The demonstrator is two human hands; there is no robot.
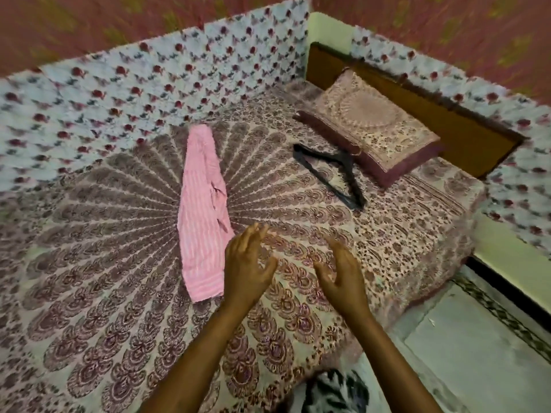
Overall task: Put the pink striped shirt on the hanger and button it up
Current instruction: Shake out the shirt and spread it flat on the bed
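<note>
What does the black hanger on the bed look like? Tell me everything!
The hanger is dark, almost black, and looks like plastic, though the picture is blurry. It has a triangle shape with two sloping arms and a bottom bar. It lies flat on the patterned bedsheet, right beside the pillow, and its top end seems to touch the pillow's edge. Its hook is not clear. It is empty: the pink shirt lies apart from it, and neither hand touches it.

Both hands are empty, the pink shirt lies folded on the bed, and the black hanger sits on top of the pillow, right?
Not quite. The head view shows the black hanger lying on the bedsheet beside the pillow, not on top. The rest holds: both hands are empty and the pink shirt lies folded.
</note>
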